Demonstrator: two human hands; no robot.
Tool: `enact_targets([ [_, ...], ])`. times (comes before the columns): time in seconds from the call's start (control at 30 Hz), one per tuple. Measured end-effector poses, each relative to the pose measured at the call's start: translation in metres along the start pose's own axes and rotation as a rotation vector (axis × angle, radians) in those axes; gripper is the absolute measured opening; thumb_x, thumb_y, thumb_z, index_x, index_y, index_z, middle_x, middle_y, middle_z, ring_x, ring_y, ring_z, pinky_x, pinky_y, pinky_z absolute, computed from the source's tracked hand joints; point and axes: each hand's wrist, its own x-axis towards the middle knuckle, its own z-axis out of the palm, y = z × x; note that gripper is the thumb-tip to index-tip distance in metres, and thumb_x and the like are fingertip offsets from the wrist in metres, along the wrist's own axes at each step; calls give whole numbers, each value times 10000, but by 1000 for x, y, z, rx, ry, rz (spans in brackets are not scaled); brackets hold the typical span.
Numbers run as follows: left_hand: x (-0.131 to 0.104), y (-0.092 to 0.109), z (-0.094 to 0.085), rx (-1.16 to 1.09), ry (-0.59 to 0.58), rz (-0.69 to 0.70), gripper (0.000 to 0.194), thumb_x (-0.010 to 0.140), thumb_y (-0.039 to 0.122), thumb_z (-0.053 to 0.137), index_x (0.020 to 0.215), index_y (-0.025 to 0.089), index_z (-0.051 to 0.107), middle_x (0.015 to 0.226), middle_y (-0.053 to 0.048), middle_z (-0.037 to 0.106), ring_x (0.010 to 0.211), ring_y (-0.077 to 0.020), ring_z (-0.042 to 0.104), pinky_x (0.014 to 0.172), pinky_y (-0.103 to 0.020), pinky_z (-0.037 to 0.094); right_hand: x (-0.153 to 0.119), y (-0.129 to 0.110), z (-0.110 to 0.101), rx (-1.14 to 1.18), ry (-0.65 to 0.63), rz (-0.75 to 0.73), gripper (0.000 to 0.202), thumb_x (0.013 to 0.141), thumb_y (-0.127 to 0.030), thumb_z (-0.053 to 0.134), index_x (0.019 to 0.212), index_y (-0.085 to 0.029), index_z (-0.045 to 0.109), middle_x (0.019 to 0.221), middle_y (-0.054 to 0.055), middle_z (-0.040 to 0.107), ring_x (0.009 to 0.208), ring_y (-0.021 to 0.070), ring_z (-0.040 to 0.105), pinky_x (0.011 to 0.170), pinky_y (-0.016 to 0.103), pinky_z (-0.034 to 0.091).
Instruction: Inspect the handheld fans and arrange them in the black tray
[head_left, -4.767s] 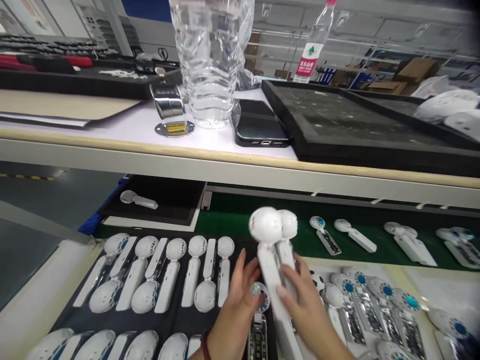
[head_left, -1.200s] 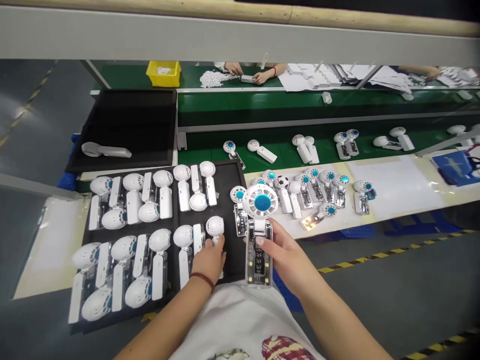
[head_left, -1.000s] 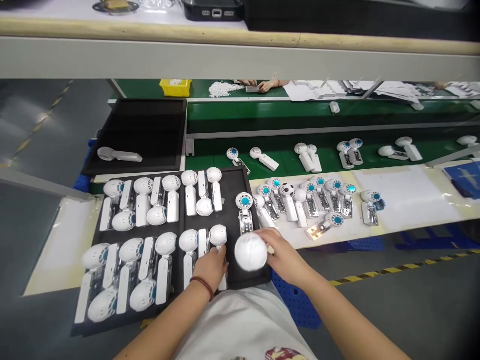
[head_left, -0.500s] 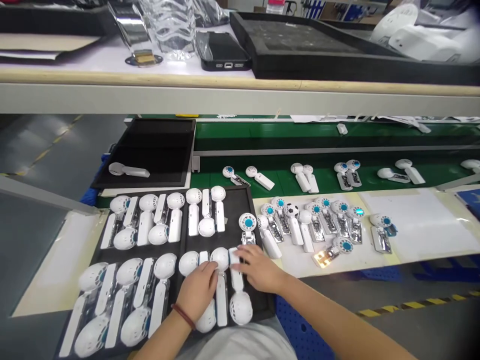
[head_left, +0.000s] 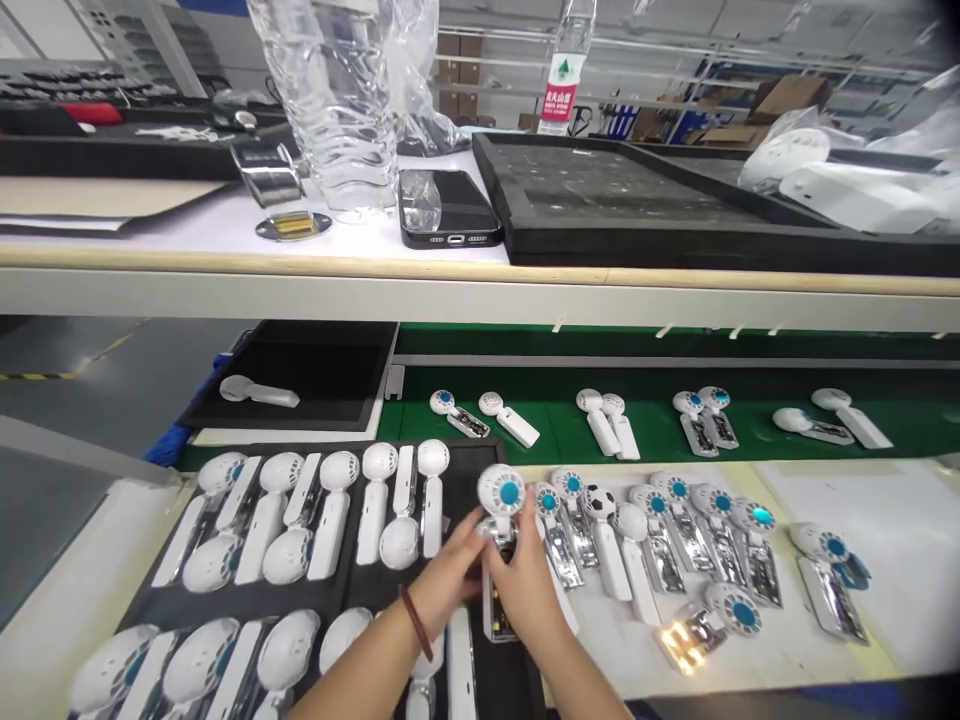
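Observation:
Both hands meet at one white handheld fan (head_left: 502, 491) with a blue centre, at the right edge of the black tray (head_left: 324, 606). My left hand (head_left: 451, 562) closes on its neck from the left, a red band round the wrist. From the right, my right hand (head_left: 526, 575) grips the same fan, thumb in front and a finger up beside the head. Its see-through handle (head_left: 496, 612) shows partly below my thumbs; the far fingers are hidden. Rows of white fans fill the tray, such as one fan (head_left: 433, 490) left of my hands.
Right of the tray, several fans, one with a football-pattern head (head_left: 599, 503) and one with a lit handle (head_left: 684, 645), lie on a pale board (head_left: 780, 660). More fans rest on the green conveyor (head_left: 547, 385). A shelf edge (head_left: 450, 295) crosses above, carrying a phone (head_left: 448, 208).
My hands have left the tray's lower fans and moved up to the fan at its right edge, now held by both. The view has tilted upward, showing more of the shelf.

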Motion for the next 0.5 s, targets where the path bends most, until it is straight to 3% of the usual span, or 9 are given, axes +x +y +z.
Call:
enact_targets([
  [0.1, 6, 8, 4, -684, 41, -214, 467, 816, 557, 270, 1030, 214, 503, 801, -51, 650, 715, -182, 618, 661, -310, 473, 43, -30, -22, -31, -114, -209, 408, 887, -328, 283, 1273, -268, 397, 1281, 47, 411, 1230, 176, 319, 1026, 342, 287],
  [0.17, 8, 14, -7, -1030, 159, -320, 425, 757, 597, 397, 886, 212, 522, 659, -16, 634, 570, -155, 592, 547, -261, 457, 96, -38, -19, -152, -85, -264, 378, 900, -311, 261, 1210, -241, 466, 1267, 47, 426, 1212, 157, 332, 1022, 306, 283],
  [0.23, 7, 18, -24, -1092, 258, -330, 439, 727, 620, 443, 749, 190, 531, 557, -6, 602, 478, -130, 549, 457, -220, 415, 158, -37, 0, -239, -123, -215, 404, 874, -312, 375, 1252, -171, 407, 1272, 96, 427, 1207, 196, 343, 1015, 352, 286],
  [0.33, 1, 18, -49, -1059, 358, -359, 549, 702, 673, 422, 585, 149, 539, 469, -40, 572, 418, -120, 517, 411, -206, 390, 241, -27, 51, -385, -321, -115, 425, 798, -309, 559, 1178, -139, 468, 1206, 112, 488, 1124, 249, 439, 951, 463, 343],
  [0.4, -4, 13, -59, -1034, 365, -404, 585, 690, 693, 411, 557, 141, 554, 454, -61, 575, 427, -134, 537, 411, -211, 397, 274, -21, 86, -462, -428, -57, 378, 802, -323, 567, 1129, -145, 498, 1158, 92, 519, 1047, 236, 497, 895, 474, 393],
  [0.5, -9, 0, -70, -1058, 322, -365, 592, 634, 719, 453, 693, 153, 616, 548, -71, 632, 565, -209, 616, 453, -258, 449, 293, -18, 118, -515, -500, -17, 307, 824, -319, 540, 1074, -142, 525, 1112, 79, 536, 1000, 217, 519, 868, 456, 416],
])
